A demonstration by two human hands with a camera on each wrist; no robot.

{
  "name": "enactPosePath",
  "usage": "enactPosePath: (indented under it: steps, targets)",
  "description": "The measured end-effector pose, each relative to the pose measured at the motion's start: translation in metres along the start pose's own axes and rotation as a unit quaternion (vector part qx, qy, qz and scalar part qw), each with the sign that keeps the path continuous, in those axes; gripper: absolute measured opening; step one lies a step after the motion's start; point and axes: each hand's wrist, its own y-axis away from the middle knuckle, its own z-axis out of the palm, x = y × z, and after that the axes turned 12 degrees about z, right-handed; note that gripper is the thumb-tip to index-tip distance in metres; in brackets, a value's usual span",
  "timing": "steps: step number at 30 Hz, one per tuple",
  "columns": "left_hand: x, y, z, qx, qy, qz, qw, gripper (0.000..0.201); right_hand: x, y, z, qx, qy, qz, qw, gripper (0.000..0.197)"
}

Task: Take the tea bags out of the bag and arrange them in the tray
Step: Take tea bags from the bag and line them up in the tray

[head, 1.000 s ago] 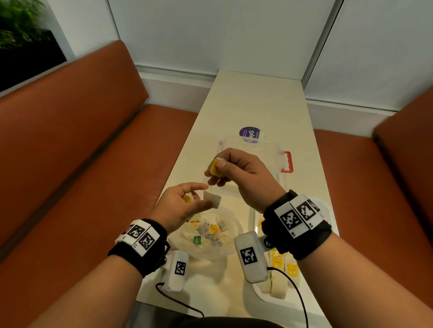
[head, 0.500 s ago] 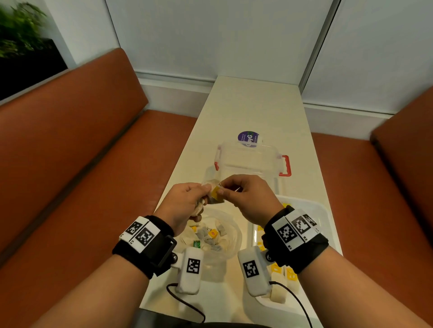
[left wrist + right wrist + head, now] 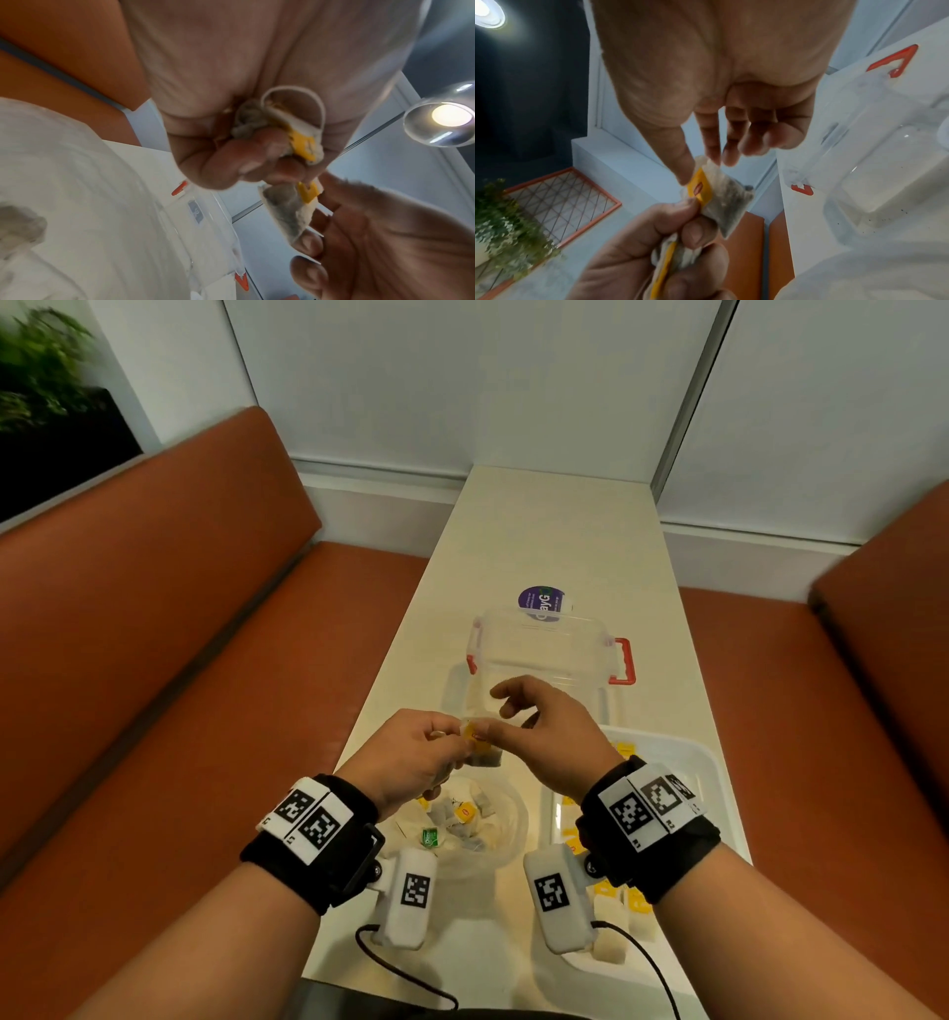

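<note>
From the head view, you hold both hands up over the open bag (image 3: 462, 824) of tea bags so nothing drops on the table (image 3: 554, 541). Your left hand (image 3: 411, 757) is curled tight around a little bunch of tea bags. Your right hand (image 3: 544, 731) pinches one tea bag (image 3: 482, 752) with thumb and first finger, and the other fingers are spread loose. The white tray (image 3: 688, 762) waits at 3 o'clock from the bag, with some tea bags already lined up inside. A clear box (image 3: 544, 649) sits at 12 o'clock.

From the left wrist view, your left hand (image 3: 231, 158) squeezes its crumpled bunch, and the pinched tea bag (image 3: 287, 211) hangs below your fingertips. Its long side runs from 11 o'clock down to 5 o'clock, yellow tag at the top.

From the right wrist view, your right hand (image 3: 706, 101) grips the top edge of the tea bag (image 3: 723, 203), likely to pull it free from the bunch. It points down toward 5 o'clock. Your left hand (image 3: 659, 243) may be touching its yellow tag; the view is too blurry to be sure.
</note>
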Motion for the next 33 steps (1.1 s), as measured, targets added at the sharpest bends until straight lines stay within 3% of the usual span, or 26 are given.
enactPosePath:
  steps: [4, 10, 18, 25, 29, 33]
  targets:
    - [-0.006, -0.005, 0.002, 0.002, -0.022, 0.009, 1.000, 0.016, 0.007, -0.003, -0.007, -0.050, -0.005, -0.009, 0.999, 0.005]
    - [-0.005, -0.020, 0.019, -0.031, -0.162, 0.055, 0.985, 0.016, 0.017, 0.002, -0.031, -0.052, 0.005, -0.008, 0.999, 0.006]
    - [-0.008, -0.030, 0.077, -0.113, -0.259, 0.070, 0.957, 0.019, 0.058, 0.024, -0.075, -0.084, 0.160, 0.009, 0.984, 0.012]
    - [-0.031, -0.026, 0.130, -0.185, -0.338, 0.018, 0.923, 0.019, 0.108, 0.039, -0.095, -0.141, 0.256, 0.049, 0.955, 0.019]
    - [-0.056, -0.020, 0.149, -0.191, -0.425, -0.039, 0.884, 0.030, 0.143, 0.044, -0.093, -0.184, 0.321, 0.081, 0.926, 0.017]
    - [-0.074, -0.017, 0.156, -0.182, -0.458, -0.075, 0.867, 0.035, 0.173, 0.043, -0.081, -0.217, 0.361, 0.113, 0.900, 0.022]
